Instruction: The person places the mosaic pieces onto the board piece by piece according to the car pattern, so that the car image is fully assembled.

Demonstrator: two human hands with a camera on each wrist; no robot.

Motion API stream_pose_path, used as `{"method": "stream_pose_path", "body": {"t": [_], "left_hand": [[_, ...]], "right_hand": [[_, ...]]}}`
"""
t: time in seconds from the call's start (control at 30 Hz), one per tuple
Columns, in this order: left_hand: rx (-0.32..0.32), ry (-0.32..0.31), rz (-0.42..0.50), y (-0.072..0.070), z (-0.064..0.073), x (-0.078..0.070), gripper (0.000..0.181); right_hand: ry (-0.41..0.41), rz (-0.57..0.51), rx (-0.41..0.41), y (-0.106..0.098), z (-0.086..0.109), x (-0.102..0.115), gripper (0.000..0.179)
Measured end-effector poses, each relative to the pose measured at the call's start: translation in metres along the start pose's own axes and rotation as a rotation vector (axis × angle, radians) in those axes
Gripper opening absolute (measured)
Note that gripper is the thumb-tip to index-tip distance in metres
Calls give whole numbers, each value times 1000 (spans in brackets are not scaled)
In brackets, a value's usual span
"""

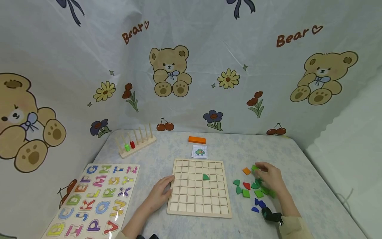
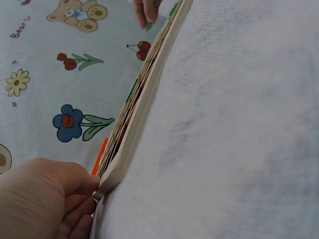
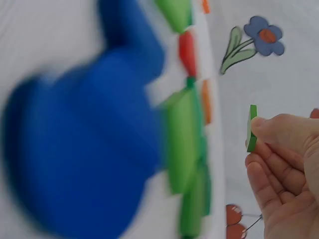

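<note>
My left hand [image 1: 159, 193] holds the left edge of a wooden grid board [image 1: 199, 215], its thumb against the rim and its other fingers curled low at the edge in the left wrist view. One dark green quarter-round tile [image 1: 206, 177] sits in a cell of the board. On the right, my right hand [image 1: 270, 176] pinches a light green tile [image 3: 252, 128] between thumb and fingers, raised above the table. Below and beside that hand lie loose tiles: light green squares [image 1: 246, 193], dark green quarter-rounds [image 1: 236, 182], a red piece [image 1: 246, 186] and an orange one [image 1: 246, 171].
Several blue pieces [image 1: 255, 209] lie nearer the front right. Behind the board are a picture card [image 1: 199, 151] and an orange bar [image 1: 197, 140]. A peg stand [image 1: 138, 147] with green and red beads is back left, and a letter board [image 1: 98, 199] lies front left.
</note>
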State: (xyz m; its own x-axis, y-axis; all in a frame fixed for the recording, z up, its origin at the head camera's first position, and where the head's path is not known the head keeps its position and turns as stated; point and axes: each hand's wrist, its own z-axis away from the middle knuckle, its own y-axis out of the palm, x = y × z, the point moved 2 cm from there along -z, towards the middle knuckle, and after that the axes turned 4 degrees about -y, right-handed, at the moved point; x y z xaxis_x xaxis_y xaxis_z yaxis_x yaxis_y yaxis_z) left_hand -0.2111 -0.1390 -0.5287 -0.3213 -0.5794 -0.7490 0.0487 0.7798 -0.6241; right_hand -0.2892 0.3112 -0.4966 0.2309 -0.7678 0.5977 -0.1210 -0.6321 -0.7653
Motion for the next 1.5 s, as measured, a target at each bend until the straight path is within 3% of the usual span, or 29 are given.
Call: {"method": "stream_pose_path", "body": {"t": [0.3, 0.53, 0.77, 0.93, 1.13, 1.5], "left_hand": [[-15, 21, -26, -1, -3, 3, 48], [3, 12, -24, -1, -1, 3, 48], [5, -10, -16, -2, -1, 1, 48], [16, -18, -10, 0, -1, 3, 48], [9, 7, -20, -1, -1, 3, 48], [10, 7, -23, -2, 0, -1, 48]], "right_hand": [[-173, 8, -53, -6, -4, 32, 34], [-205, -45, -39, 7, -2, 64, 32], [-291, -73, -19, 27, -3, 90, 29], [-272, -106, 45, 45, -5, 102, 31], [-250, -169, 63, 64, -9, 123, 30], [-302, -230, 104, 90, -14, 149, 29]]}}
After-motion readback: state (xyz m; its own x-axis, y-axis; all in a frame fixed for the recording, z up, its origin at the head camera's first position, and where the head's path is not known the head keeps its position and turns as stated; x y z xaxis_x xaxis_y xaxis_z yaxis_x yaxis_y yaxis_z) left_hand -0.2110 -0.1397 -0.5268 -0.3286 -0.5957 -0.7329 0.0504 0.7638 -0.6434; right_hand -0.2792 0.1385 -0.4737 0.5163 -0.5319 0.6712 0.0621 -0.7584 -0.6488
